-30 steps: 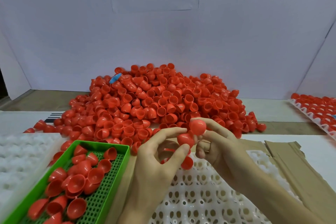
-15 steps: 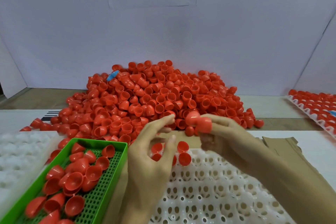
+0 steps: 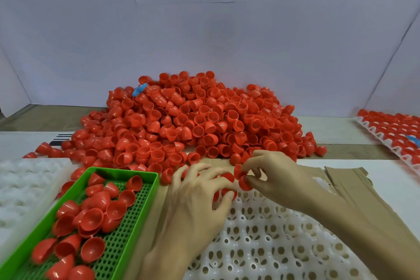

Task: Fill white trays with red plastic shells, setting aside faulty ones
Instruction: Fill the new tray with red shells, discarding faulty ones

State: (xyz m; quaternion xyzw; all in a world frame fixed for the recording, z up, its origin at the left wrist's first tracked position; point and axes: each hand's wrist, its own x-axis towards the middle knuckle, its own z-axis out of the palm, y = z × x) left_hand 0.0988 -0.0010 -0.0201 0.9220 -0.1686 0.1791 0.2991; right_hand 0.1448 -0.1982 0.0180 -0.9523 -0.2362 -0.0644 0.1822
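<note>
A big pile of red plastic shells (image 3: 193, 120) lies at the back of the table. In front of me is a white tray (image 3: 272, 234) with holes, and a few red shells (image 3: 228, 177) sit at its far left corner. My left hand (image 3: 195, 200) rests over that corner with relaxed fingers, its thumb tip touching a seated shell. Just to the right, my right hand (image 3: 279, 179) pinches a short stack of red shells (image 3: 243, 180) above the tray's far edge. A green perforated tray (image 3: 122, 171) at the left holds several set-aside shells.
A second white tray (image 3: 27, 184) lies at the far left. A white tray filled with red shells (image 3: 391, 129) sits at the right edge. Brown cardboard (image 3: 352, 179) lies under the front tray. A blue piece (image 3: 139, 90) sticks out of the pile. White walls enclose the table.
My left hand let go of the shell it pinched and dropped onto the tray's far corner. My right hand came down toward the tray edge, still holding its shells.
</note>
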